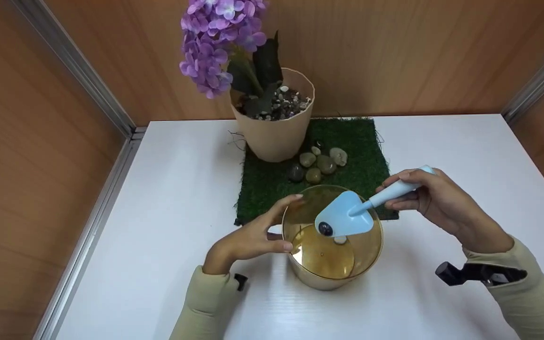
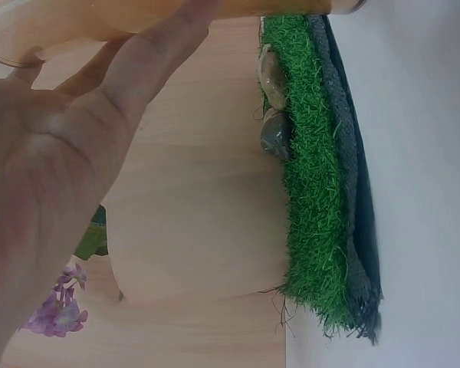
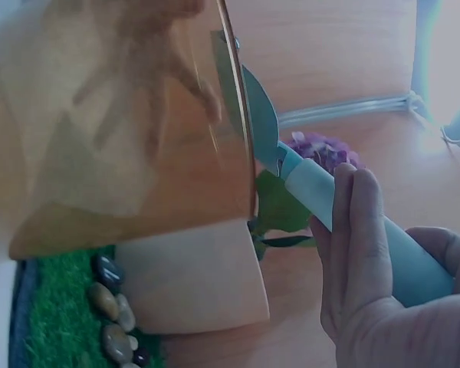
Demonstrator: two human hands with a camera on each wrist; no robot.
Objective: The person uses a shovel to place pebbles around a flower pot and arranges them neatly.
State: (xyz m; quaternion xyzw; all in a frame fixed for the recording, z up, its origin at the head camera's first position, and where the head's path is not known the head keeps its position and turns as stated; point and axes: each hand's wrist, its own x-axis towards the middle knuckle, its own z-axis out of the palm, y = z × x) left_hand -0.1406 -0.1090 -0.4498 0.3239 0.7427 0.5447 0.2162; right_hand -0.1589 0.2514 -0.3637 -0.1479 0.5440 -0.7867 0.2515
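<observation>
In the head view, my right hand (image 1: 446, 208) grips the handle of a light blue garden trowel (image 1: 347, 212). The blade is over the mouth of an amber see-through container (image 1: 320, 283), carrying a shiny black stone (image 1: 325, 229) near its tip. A pale pebble (image 1: 340, 240), partly covered by the blade, shows inside the container. My left hand (image 1: 253, 238) holds the container's left side, thumb near the front and fingers spread toward the back. Through the amber wall (image 3: 161, 184), the right wrist view shows those fingers. In that view the trowel blade (image 3: 261, 111) tilts over the rim.
Behind the container, a square of artificial grass (image 1: 272, 198) bears a beige pot (image 1: 274, 137) with a purple flower (image 1: 217, 42), plus several smooth stones (image 1: 326, 164). Wood-look panels (image 1: 395, 56) with metal edging surround the white table (image 1: 442, 141) at the back and sides.
</observation>
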